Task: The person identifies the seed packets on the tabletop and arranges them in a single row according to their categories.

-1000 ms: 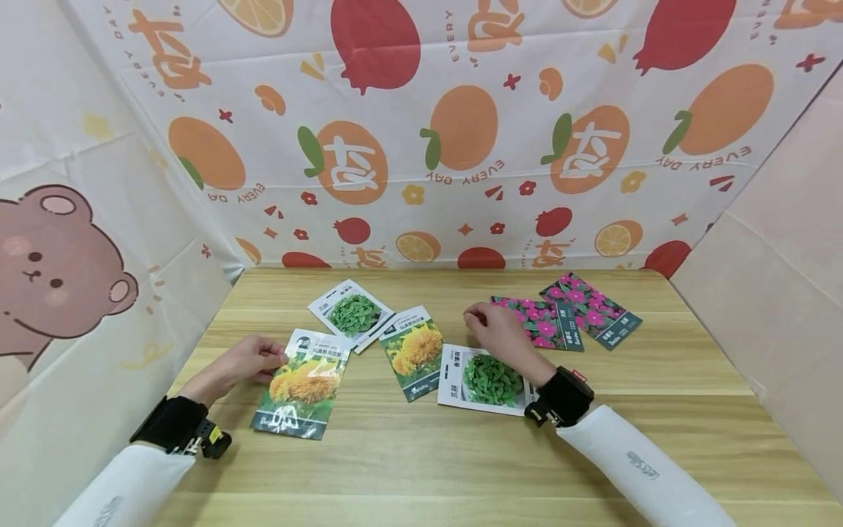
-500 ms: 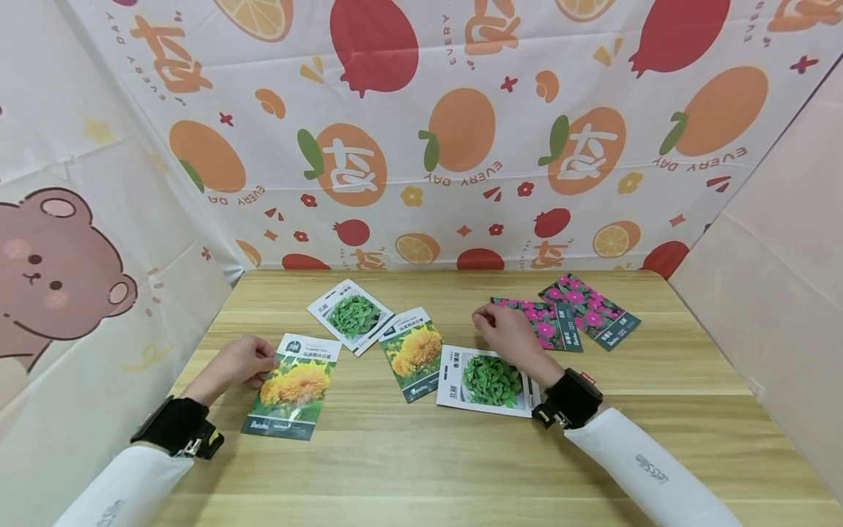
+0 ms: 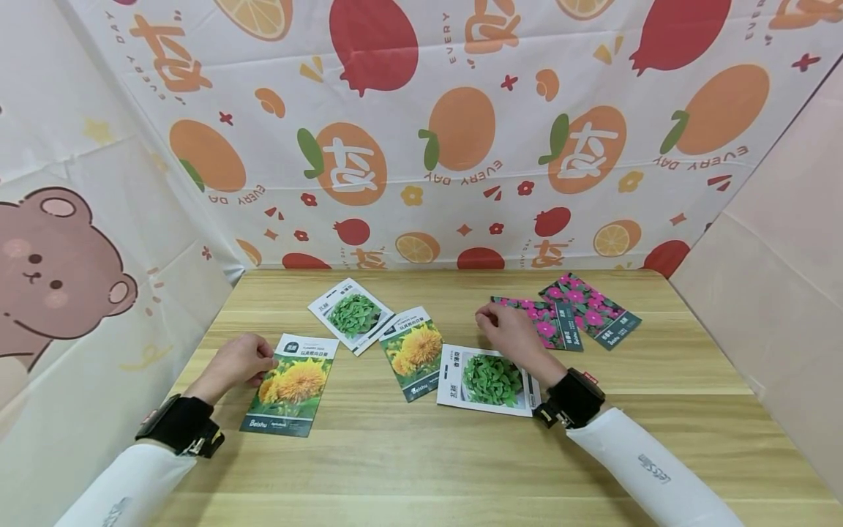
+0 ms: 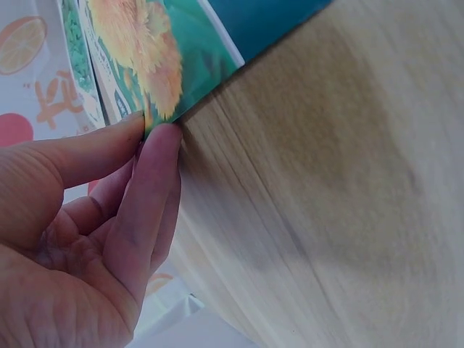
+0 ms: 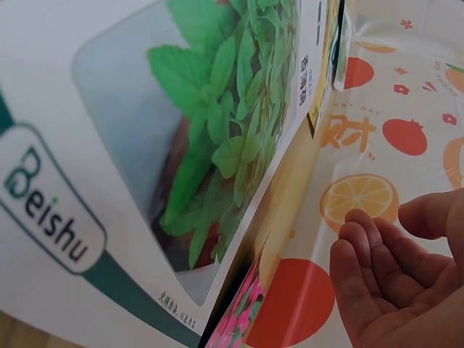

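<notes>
Clerk: State of the left hand (image 3: 233, 366)?

Inspector: Grip narrow. Thumb and fingertip pinch the left edge of the left yellow packet (image 3: 296, 388), which is at the left part of the surface (image 3: 369, 468), printed front up. Whether it lies fully flat, I cannot tell.

Clerk: And the right hand (image 3: 516, 340)?

Inspector: Grip moderately wide: fingers loosely curled, thumb apart from them, holding nothing. In the head view the hand and wrist cover the far right corner of the front mint packet (image 3: 490, 380) and part of the left pink packet (image 3: 548, 323). Contact with either cannot be established.

Clerk: Other packets?

Inspector: Three. The rear mint packet (image 3: 354, 315) lies left of centre, toward the back, set at an angle. The middle yellow packet (image 3: 416, 355) meets it at the upper end. The right pink packet (image 3: 590, 311) lies slanted, meeting the left pink packet.

Clerk: Middle yellow packet against front mint packet?

Inspector: Just beside its left edge. The front mint packet's print is turned sideways.

Clerk: Arms and surroundings?

Inspector: Left sleeve (image 3: 128, 483) and right sleeve (image 3: 645, 461) white; left band (image 3: 176, 426) and right band (image 3: 576, 399) black. A fruit-print cloth (image 3: 408, 66) stands behind the surface; a bear print (image 3: 55, 271) shows at left.
</notes>
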`<state>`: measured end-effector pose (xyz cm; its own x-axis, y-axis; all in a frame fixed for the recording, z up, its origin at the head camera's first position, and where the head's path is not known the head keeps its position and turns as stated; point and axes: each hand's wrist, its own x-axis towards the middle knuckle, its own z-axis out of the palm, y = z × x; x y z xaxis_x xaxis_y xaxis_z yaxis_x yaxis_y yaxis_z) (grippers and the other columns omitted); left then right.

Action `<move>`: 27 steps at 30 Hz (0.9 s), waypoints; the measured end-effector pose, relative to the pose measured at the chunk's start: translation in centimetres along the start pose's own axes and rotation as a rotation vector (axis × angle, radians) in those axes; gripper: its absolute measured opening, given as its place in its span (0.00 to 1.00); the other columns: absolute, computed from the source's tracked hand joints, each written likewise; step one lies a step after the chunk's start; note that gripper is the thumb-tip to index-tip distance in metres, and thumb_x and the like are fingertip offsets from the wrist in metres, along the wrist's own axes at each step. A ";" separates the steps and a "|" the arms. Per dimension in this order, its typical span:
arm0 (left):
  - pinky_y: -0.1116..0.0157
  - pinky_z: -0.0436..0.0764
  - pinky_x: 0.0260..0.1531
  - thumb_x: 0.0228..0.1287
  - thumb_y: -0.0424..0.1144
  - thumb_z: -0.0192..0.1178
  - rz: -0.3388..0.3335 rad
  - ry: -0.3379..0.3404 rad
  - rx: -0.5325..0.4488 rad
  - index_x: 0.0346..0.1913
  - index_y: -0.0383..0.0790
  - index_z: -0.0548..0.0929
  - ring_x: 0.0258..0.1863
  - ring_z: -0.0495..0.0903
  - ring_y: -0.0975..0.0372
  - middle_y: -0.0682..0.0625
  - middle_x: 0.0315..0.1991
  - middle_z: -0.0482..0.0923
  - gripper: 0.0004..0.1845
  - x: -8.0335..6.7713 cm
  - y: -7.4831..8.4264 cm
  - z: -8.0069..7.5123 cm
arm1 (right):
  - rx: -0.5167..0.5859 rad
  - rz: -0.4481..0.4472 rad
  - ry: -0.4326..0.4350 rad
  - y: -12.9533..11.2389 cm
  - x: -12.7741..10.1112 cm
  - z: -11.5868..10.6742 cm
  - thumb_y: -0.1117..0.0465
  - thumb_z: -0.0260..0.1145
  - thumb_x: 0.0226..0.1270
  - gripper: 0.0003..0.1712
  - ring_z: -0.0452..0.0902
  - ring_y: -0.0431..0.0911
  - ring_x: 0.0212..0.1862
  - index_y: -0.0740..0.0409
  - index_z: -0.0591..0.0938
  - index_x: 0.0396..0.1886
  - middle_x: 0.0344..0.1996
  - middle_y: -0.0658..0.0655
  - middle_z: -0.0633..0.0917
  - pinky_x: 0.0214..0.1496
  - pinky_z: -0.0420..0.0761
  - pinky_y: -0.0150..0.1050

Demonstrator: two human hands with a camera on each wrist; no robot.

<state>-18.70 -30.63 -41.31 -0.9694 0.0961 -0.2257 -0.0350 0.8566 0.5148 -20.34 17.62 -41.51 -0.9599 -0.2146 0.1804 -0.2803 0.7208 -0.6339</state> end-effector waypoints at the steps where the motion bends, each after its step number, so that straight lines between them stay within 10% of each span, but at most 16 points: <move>1: 0.64 0.82 0.21 0.66 0.28 0.66 0.002 0.002 0.002 0.33 0.32 0.81 0.18 0.80 0.62 0.49 0.22 0.78 0.05 0.0 0.0 0.0 | -0.001 0.000 -0.001 0.0 0.0 0.0 0.59 0.59 0.82 0.15 0.73 0.44 0.30 0.63 0.85 0.56 0.37 0.55 0.86 0.34 0.73 0.40; 12: 0.57 0.80 0.33 0.67 0.34 0.67 0.063 0.090 0.068 0.46 0.25 0.82 0.33 0.81 0.53 0.40 0.36 0.83 0.13 1.0 0.5 -0.5 | -0.012 -0.013 -0.013 0.3 0.1 -0.1 0.59 0.59 0.82 0.15 0.71 0.45 0.29 0.63 0.84 0.58 0.36 0.54 0.85 0.33 0.72 0.39; 17: 0.44 0.82 0.48 0.72 0.35 0.64 0.220 0.160 0.070 0.51 0.27 0.85 0.47 0.82 0.44 0.34 0.47 0.84 0.13 2.5 3.8 0.3 | -0.064 -0.049 -0.047 0.2 0.4 0.3 0.60 0.60 0.82 0.15 0.77 0.44 0.36 0.62 0.84 0.58 0.42 0.55 0.86 0.41 0.76 0.41; 27: 0.48 0.76 0.62 0.76 0.34 0.61 0.466 0.021 0.164 0.57 0.31 0.85 0.60 0.76 0.41 0.34 0.58 0.77 0.13 5.1 10.8 3.8 | -0.213 -0.178 -0.248 -2.2 0.8 2.1 0.58 0.62 0.81 0.15 0.80 0.53 0.61 0.60 0.86 0.59 0.56 0.58 0.85 0.66 0.77 0.45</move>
<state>-23.15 -18.98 -40.04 -0.8777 0.4789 0.0155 0.4404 0.7936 0.4199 -20.48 14.51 -41.58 -0.8729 -0.4829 0.0697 -0.4625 0.7734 -0.4335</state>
